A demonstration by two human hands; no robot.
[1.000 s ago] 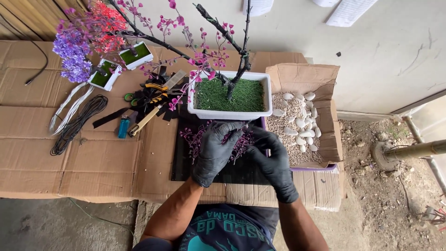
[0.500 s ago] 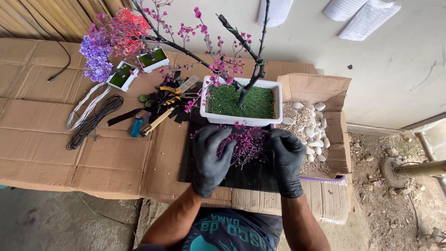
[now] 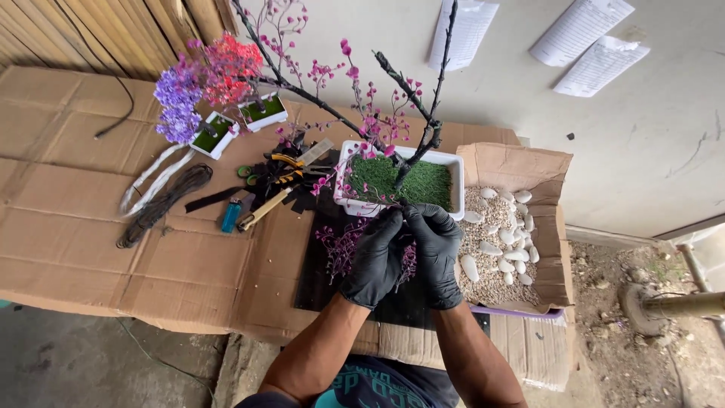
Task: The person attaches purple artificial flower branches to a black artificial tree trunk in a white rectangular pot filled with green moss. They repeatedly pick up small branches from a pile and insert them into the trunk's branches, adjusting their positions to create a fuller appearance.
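Two black-gloved hands are being held together just in front of the near rim of a white rectangular planter filled with green artificial turf (image 3: pixel 445 162). The left hand (image 3: pixel 375 258) and the right hand (image 3: pixel 436 253) are being pressed fingertip to fingertip, and a small sprig of purple artificial blossom (image 3: pixel 408 261) is seemingly being pinched between them, though the exact grip is being hidden by the gloves. More purple sprigs (image 3: pixel 340 245) are lying on a black mat (image 3: pixel 317 279) directly left of the left hand, touching it. Beyond both hands, a dark bare branch with pink blossoms (image 3: pixel 411 147) is rising from the turf, its long axis leaning away and to the left; both hands are about equally near its base. Right of the right hand, a cardboard box of white pebbles and gravel (image 3: pixel 498 249) is standing open. Far left of the hands, yellow-handled pliers (image 3: pixel 291 162) and coiled dark wire (image 3: pixel 162 204) are lying on the cardboard-covered worktop (image 3: pixel 91 257).
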